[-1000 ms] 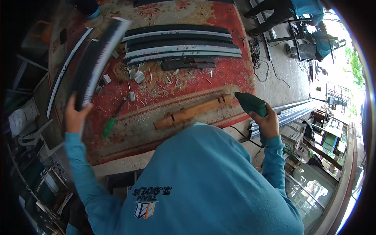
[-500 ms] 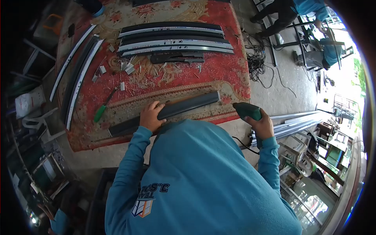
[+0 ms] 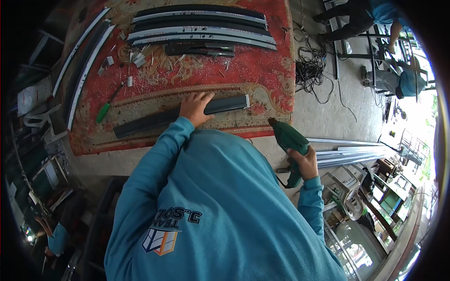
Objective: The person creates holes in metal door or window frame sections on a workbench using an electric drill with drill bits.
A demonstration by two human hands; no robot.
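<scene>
A dark grey metal profile [image 3: 227,104] lies at a slant near the front edge of the carpet-covered table. My left hand [image 3: 197,108] is laid over its middle, fingers bent around the far side and thumb on the near side. Off the table's front right corner, my right hand [image 3: 303,161] grips a green power drill [image 3: 288,136] by its handle, its nose pointing toward the table. A green-handled screwdriver [image 3: 103,112] lies left of the profile. The profile's right end is uncovered.
Several dark and white strips [image 3: 201,35] lie across the table [image 3: 276,70], more along its left edge. Small metal pieces and shavings are scattered between. Cables [image 3: 309,70] and long profiles [image 3: 351,154] are on the floor at right. Two people work at upper right; another person shows at lower left.
My left hand has slid right along the profile, toward its middle. The drill in my right hand has turned and dropped lower, showing more of its body. The whole view has shifted.
</scene>
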